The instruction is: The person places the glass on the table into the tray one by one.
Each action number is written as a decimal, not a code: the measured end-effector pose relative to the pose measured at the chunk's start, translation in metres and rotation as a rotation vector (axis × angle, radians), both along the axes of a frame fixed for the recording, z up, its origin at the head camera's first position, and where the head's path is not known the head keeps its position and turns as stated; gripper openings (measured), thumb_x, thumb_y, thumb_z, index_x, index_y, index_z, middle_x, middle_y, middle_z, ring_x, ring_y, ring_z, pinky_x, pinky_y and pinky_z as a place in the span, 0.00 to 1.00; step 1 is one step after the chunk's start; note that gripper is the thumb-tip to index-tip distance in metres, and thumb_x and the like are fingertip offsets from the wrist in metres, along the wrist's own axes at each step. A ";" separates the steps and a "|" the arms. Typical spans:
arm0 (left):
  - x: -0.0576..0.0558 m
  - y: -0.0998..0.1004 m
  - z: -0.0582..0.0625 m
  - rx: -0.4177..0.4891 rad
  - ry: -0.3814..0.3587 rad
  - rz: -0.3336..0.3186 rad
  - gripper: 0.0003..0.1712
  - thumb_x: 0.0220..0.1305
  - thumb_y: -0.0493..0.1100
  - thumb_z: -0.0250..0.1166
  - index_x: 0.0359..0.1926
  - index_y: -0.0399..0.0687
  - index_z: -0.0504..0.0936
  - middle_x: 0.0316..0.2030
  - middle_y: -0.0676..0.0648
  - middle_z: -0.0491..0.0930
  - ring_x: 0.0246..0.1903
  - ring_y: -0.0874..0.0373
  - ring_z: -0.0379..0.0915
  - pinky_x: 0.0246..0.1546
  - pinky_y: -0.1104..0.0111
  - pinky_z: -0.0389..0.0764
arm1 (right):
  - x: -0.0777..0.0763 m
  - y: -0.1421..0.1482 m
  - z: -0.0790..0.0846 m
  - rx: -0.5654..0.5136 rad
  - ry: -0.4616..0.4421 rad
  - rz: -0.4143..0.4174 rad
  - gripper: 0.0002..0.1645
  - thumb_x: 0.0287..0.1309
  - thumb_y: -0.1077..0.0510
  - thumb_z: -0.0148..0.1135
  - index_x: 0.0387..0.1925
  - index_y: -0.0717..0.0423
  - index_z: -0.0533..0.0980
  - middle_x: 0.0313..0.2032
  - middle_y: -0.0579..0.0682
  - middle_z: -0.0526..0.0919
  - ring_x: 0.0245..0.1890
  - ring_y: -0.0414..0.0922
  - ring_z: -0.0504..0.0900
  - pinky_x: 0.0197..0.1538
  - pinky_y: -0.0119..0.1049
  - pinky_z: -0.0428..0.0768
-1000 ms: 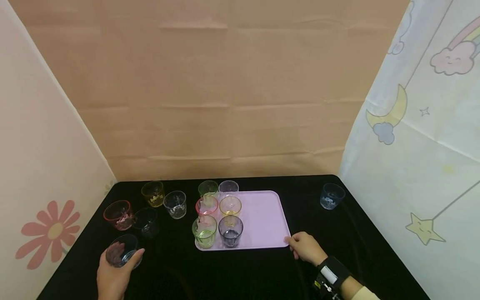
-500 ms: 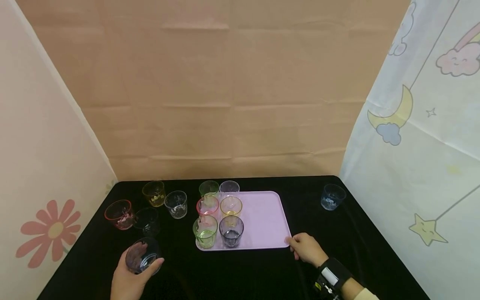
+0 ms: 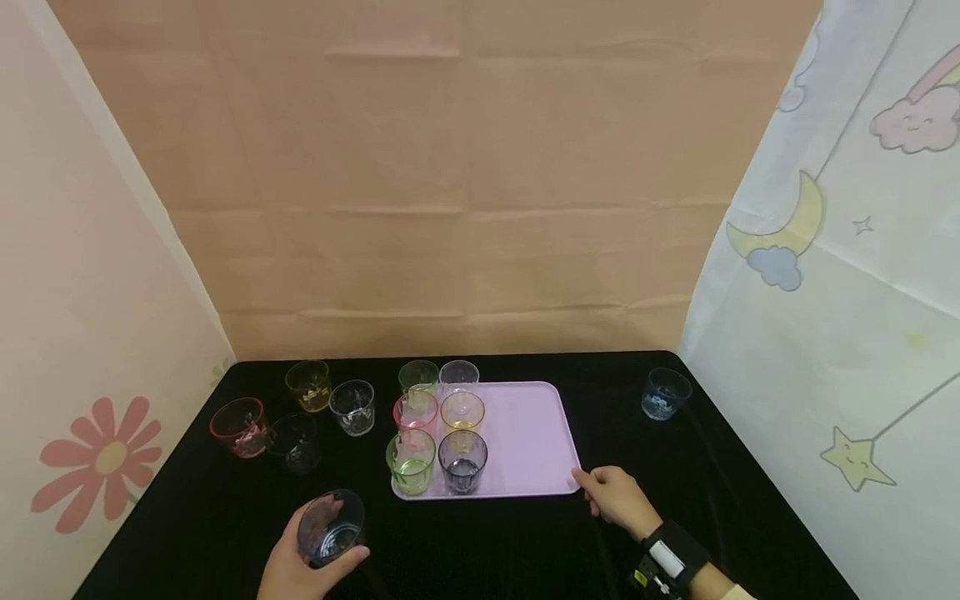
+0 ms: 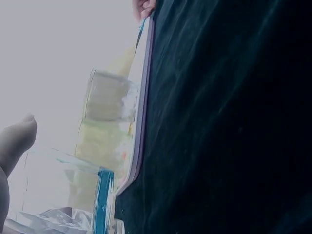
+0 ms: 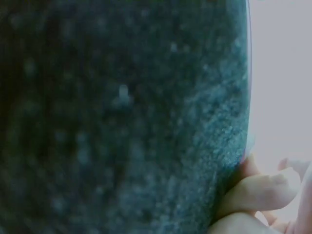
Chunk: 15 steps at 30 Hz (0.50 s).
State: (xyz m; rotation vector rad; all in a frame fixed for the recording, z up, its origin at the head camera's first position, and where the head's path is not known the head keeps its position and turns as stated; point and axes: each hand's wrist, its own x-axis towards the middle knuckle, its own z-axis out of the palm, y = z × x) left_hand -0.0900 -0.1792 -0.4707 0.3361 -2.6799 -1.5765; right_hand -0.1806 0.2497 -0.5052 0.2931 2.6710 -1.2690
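Observation:
My left hand (image 3: pixel 296 568) grips a bluish clear glass (image 3: pixel 331 530) above the black cloth, left of and nearer than the tray. In the left wrist view the thumb (image 4: pixel 18 139) lies along that glass (image 4: pixel 58 183). My right hand (image 3: pixel 619 502) pinches the near right corner of a pink tray (image 3: pixel 528 437); curled fingers (image 5: pixel 261 195) show at its edge in the right wrist view. On the tray's left half, glasses stand in two columns, among them a green one (image 3: pixel 411 467), a grey-purple one (image 3: pixel 462 467), a pink-rimmed one (image 3: pixel 416 410) and a yellow-rimmed one (image 3: pixel 462 408).
Left of the tray stand a red glass (image 3: pixel 242 429), a dark glass (image 3: pixel 296 446), an amber glass (image 3: pixel 308 386) and a clear glass (image 3: pixel 353 408). A blue glass (image 3: pixel 664 394) stands at the far right. Brown paper (image 3: pixel 480 183) closes off the back, with printed sheets at both sides.
My left hand has carried the bluish glass to the right and slightly nearer, away from the other loose glasses. The right hand stays at the tray's corner; the tray and its glasses look unmoved.

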 end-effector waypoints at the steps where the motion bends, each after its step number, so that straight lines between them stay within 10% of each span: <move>1: 0.001 0.002 -0.001 0.000 0.003 -0.013 0.52 0.47 0.53 0.83 0.67 0.37 0.66 0.59 0.37 0.78 0.61 0.39 0.74 0.62 0.48 0.74 | 0.001 -0.001 0.001 0.003 0.006 -0.004 0.28 0.71 0.44 0.59 0.17 0.55 0.73 0.14 0.47 0.74 0.13 0.41 0.66 0.19 0.32 0.61; 15: -0.005 0.039 -0.001 0.038 0.050 -0.192 0.50 0.44 0.50 0.84 0.65 0.39 0.70 0.57 0.43 0.79 0.57 0.44 0.77 0.59 0.47 0.77 | 0.032 -0.044 0.033 -0.100 0.219 0.048 0.19 0.67 0.53 0.66 0.21 0.53 0.73 0.17 0.45 0.73 0.18 0.42 0.69 0.22 0.32 0.66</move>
